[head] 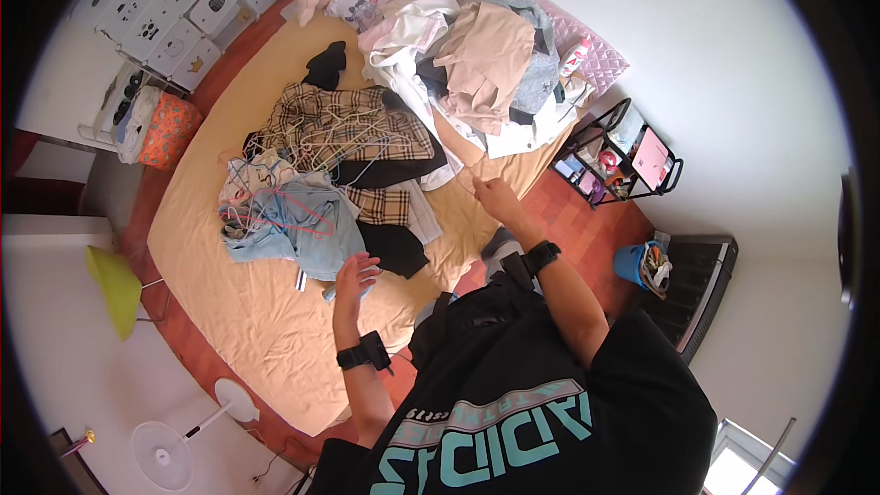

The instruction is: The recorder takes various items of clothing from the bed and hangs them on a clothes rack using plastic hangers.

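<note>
My left hand (355,276), fingers apart and holding nothing I can see, hovers by the lower edge of light-blue denim clothing (320,220). My right hand (498,199) is over the bed's right side with its fingers curled. A faint thin line shows at its fingertips; whether they grip something is unclear. Several wire hangers (344,134) lie tangled on a plaid garment (289,106), and a red hanger (302,213) rests on the denim. Black garments (392,247) lie beside these. Farther back are a beige garment (488,55) and white clothes (405,27) in a heap.
The bed (227,330) has a yellow sheet. To its right stand a black rolling cart (598,158) and a blue bin (629,265). An orange patterned bag (170,127), a green lampshade (113,289) and a white fan (163,455) are left. White storage cubes (185,20) stand behind.
</note>
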Action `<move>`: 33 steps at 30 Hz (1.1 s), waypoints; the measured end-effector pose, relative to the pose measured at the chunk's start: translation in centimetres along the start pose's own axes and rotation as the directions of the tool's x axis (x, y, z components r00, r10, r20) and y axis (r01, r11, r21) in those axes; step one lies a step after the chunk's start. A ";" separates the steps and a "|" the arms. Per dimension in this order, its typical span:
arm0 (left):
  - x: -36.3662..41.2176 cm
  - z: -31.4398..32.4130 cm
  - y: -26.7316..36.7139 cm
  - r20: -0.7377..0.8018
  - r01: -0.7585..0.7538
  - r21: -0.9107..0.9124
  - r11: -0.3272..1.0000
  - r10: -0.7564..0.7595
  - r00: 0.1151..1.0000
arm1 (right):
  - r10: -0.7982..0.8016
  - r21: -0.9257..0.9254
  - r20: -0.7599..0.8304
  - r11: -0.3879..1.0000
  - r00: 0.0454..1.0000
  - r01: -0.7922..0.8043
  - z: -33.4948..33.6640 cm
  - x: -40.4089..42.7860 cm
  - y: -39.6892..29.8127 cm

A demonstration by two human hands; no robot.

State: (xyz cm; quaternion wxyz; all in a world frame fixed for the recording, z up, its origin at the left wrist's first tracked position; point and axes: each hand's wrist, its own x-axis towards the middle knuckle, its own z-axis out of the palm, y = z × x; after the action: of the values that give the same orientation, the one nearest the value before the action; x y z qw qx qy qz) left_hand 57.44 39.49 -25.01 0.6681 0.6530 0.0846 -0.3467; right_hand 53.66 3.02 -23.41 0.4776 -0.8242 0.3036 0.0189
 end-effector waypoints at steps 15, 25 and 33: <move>10.5 16.9 7.6 -0.469 -0.206 -0.256 0.945 0.065 0.881 | -0.385 0.346 0.792 0.922 0.474 0.172 -16.6 12.6 0.8; 29.1 29.7 9.7 -0.091 -0.002 0.353 0.935 0.036 0.995 | -0.337 0.565 0.709 0.797 0.619 -0.213 -19.8 18.0 6.0; 47.2 26.7 11.3 0.087 -0.190 0.892 0.409 0.256 0.963 | -0.049 0.275 0.266 0.961 0.963 -0.027 -29.6 20.5 15.4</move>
State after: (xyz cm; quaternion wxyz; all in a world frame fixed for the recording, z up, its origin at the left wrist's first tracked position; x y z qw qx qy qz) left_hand 90.02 -3.06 -39.02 0.2597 0.9219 -0.1776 -0.2259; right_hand 54.71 -36.04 -25.88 0.6249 -0.7409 0.2305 0.0861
